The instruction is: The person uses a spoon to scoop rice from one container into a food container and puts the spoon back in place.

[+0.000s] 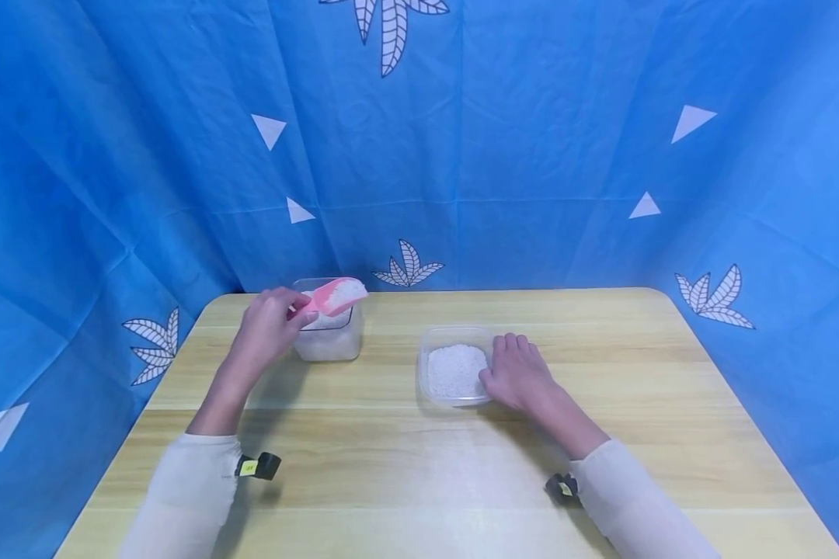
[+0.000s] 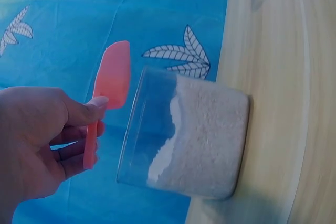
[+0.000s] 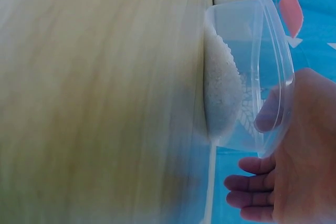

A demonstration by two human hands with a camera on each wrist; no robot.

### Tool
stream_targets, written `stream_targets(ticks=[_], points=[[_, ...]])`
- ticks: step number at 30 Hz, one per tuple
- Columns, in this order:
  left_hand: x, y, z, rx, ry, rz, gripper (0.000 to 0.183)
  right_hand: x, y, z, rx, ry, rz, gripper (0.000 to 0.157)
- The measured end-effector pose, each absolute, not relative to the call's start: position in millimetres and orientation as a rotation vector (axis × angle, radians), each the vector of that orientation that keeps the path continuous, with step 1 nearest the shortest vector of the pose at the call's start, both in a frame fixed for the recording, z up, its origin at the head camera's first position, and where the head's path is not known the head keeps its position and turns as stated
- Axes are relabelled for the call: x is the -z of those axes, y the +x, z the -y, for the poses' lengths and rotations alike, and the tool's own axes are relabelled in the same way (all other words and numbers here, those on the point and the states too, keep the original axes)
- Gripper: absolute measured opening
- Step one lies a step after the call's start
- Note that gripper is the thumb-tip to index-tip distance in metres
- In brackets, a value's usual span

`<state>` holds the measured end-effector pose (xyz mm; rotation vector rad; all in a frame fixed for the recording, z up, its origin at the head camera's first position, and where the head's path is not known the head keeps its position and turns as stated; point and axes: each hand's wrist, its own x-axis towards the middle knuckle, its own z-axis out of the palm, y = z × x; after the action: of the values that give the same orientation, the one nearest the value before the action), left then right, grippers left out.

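My left hand pinches the handle of a pink scoop between thumb and fingers. White grains that look like rice lie heaped in the scoop, which is held over the rim of a tall clear container. In the left wrist view that container is more than half full of the same grains. My right hand grips the right rim of a low clear plastic box, thumb over the edge and fingers along the outside. A mound of grains covers the box's bottom.
Both containers stand on a light wooden table, the tall one at the back left and the low box near the middle. A blue curtain with leaf prints hangs right behind the table's back edge and along both sides.
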<state>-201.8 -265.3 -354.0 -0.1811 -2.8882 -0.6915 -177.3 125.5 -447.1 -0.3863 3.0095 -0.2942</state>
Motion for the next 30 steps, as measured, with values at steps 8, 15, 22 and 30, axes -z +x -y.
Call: stream_targets(ticks=[8,15,22,30], points=[[355.8,-194.0,249.4,0.695,-0.238,2.883,0.033,447.5,-177.0,-125.3,0.293,-0.38,-3.003,0.037],[358.8,-186.3,233.4,0.685,-0.289,2.88,0.034,448.1,-175.7,-124.1,0.299,-0.384,-3.008,0.038],[360.6,-181.7,217.5,0.663,-0.377,2.859,0.033,447.6,-176.6,-124.0,0.303,-0.378,-3.017,0.036],[371.9,-177.8,198.6,0.648,-0.463,2.846,0.032,447.4,-177.0,-124.3,0.309,-0.37,-3.014,0.036]])
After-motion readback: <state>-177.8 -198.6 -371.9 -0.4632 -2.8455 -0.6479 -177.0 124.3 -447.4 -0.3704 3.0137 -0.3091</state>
